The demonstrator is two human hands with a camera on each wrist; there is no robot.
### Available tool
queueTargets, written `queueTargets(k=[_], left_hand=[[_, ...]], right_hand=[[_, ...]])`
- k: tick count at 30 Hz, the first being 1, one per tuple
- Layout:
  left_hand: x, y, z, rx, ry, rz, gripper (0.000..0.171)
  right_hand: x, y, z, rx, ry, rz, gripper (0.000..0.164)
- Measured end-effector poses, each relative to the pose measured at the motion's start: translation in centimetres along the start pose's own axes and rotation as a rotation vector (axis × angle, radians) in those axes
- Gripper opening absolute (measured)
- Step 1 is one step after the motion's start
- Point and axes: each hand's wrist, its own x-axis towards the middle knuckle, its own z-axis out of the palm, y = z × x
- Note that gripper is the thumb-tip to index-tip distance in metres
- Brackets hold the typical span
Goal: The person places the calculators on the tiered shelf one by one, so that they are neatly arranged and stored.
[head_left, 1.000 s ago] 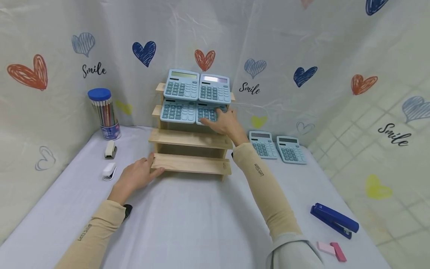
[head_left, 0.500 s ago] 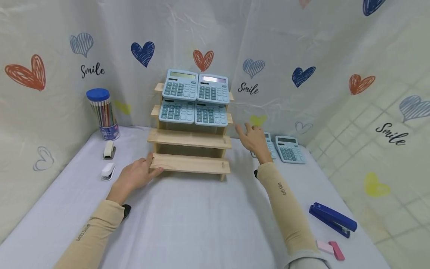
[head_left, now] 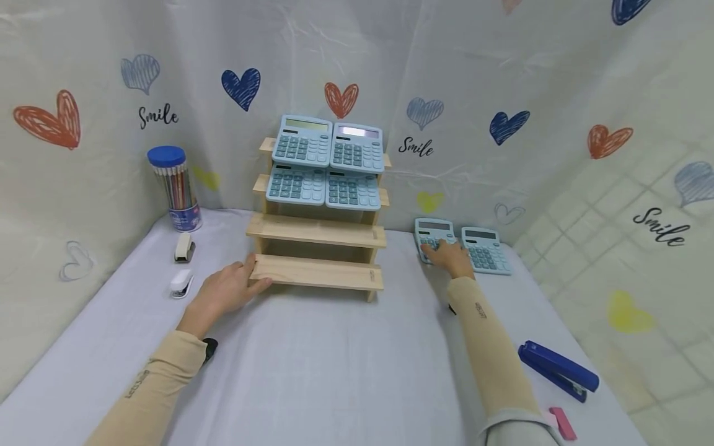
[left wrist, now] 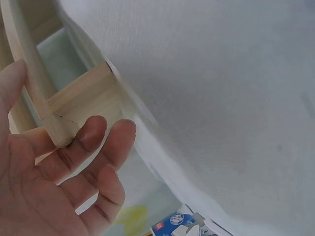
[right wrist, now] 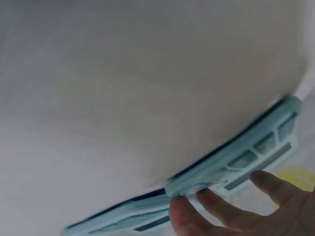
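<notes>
My left hand [head_left: 225, 291] grips the left end of the lowest board of a wooden tiered shelf [head_left: 318, 272]. In the left wrist view, the thumb lies along the front edge and fingers [left wrist: 96, 130] bend round the corner post. My right hand [head_left: 450, 255] is over a light blue calculator [head_left: 435, 224] lying on the table, right of the shelf. Its spread fingertips [right wrist: 183, 205] are at the calculator's edge in the right wrist view. A second calculator [head_left: 485, 251] lies beside it. The shelf's upper two tiers hold several matching calculators [head_left: 357, 147]; its lower two boards are bare.
At the left stand a blue-lidded tub of pencils [head_left: 175, 189] and two small staplers, one beige [head_left: 184, 248], one white [head_left: 181, 284]. A large blue stapler [head_left: 558, 370] and a pink eraser [head_left: 563, 423] lie at the right. A heart-printed curtain [head_left: 312, 49] hangs behind.
My right hand has left the right calculator on the second tier and moved right and down to the calculators on the table. My left hand stays at the lowest board.
</notes>
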Motion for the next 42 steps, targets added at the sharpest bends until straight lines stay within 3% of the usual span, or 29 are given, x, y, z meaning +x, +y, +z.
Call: queueTargets(k=[8,15,26,35,42], left_hand=[[0.5,0.4,0.3,-0.006,-0.004,0.020,0.084],[0.6,0.6,0.5,0.004,0.005,0.023,0.084],[0.5,0.4,0.3,0.002,0.002,0.007,0.085],[0.4,0.1,0.2,0.002,0.013,0.010,0.085],[0.2,-0.1,0.2,-0.014,-0.008,0.005,0.085]], right_hand=[[0.2,0.8,0.2,-0.058,0.018,0.079,0.100],[-0.1,1.5,0.4,-0.076,0.021,0.056,0.106],[-1.8,0.1,0.5,-0.125,0.005,0.032,0.099],[-4.3,-0.7,0.2,0.027,0.038,-0.054,0.103],[-8.3,-2.1,-0.9,0.112,0.086,-0.130,0.103]])
